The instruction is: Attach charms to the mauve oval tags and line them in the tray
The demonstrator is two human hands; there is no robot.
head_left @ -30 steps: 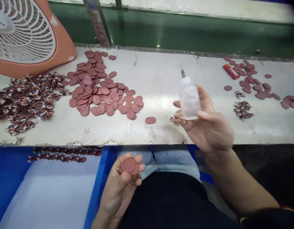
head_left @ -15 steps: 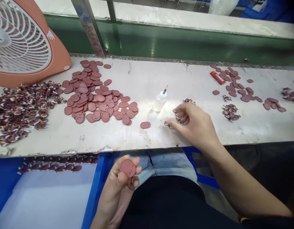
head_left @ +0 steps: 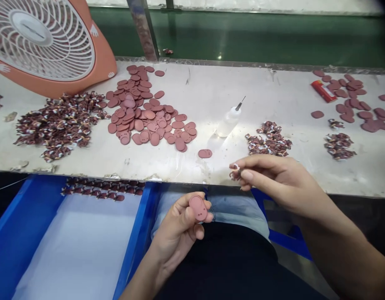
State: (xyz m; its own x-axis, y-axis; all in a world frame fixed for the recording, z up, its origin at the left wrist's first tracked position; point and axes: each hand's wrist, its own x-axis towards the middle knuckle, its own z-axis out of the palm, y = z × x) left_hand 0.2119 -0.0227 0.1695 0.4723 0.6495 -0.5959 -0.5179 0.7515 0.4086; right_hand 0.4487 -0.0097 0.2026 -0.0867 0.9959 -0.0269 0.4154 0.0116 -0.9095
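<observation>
Pink disc (head_left: 197, 207) in left hand (head_left: 183, 221), pinched thumb to fingers, recessed face turned up, presumably for clear view; right hand (head_left: 267, 177) pinches small brown piece (head_left: 234, 172) near edge of table (head_left: 167, 166), bottle (head_left: 228, 122) standing within reach, brown pile (head_left: 269, 141) just beyond, seemingly for quick picking

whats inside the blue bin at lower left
Inside the blue bin, a white sheet and rows of small dark-red pieces are visible. The tabletop hides the bin's far end; whatever lies beneath the sheet is covered.
</observation>
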